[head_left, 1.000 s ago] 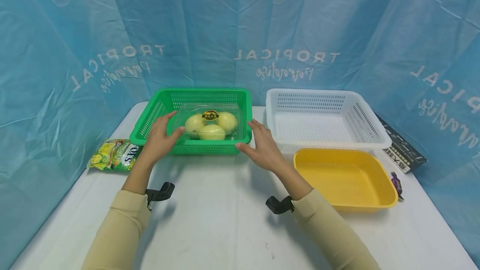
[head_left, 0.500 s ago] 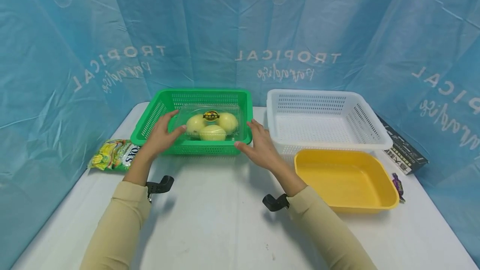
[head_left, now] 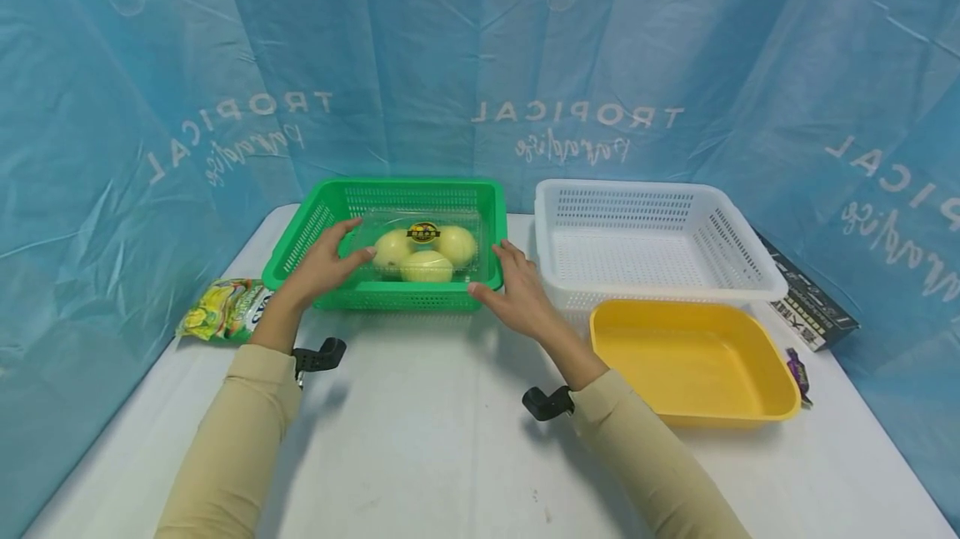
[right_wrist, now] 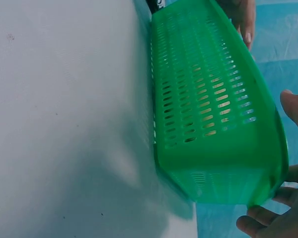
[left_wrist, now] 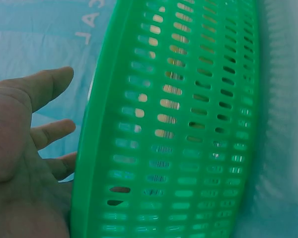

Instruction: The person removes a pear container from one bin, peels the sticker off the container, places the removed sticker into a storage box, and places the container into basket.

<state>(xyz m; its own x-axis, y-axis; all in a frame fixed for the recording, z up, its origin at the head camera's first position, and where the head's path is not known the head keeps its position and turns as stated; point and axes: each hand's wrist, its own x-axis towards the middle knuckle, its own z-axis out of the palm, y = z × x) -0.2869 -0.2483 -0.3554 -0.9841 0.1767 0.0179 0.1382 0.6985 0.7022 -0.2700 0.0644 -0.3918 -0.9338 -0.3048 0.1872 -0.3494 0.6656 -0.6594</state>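
Note:
A green perforated basket (head_left: 405, 299) stands at the back left of the table. Inside it lies a clear plastic box (head_left: 360, 231) with three pale yellow-green round fruits (head_left: 426, 267) and a black-and-gold label. My left hand (head_left: 322, 264) hovers over the basket's front left, thumb and fingers spread, the thumb near the box's left end. In the left wrist view its fingers lie partly behind the rim (left_wrist: 92, 129). Thumb and fingers apart, my right hand (head_left: 521, 293) is at the basket's front right corner. Whether its fingertips (right_wrist: 260, 215) touch that corner, I cannot tell.
A white perforated basket (head_left: 551, 276) stands to the right, with a yellow tray (head_left: 690, 356) in front. At the right edge are a black printed box (head_left: 810, 301) and a small purple wrapped item (head_left: 797, 372). A green-and-yellow snack bag (head_left: 221, 310) lies left. A blue curtain (head_left: 420, 56) encloses the table.
Both hands have drifted slightly inward over the basket, the left to the right and the right a little to the left. The view has shifted slightly. The basket and fruit box stay put.

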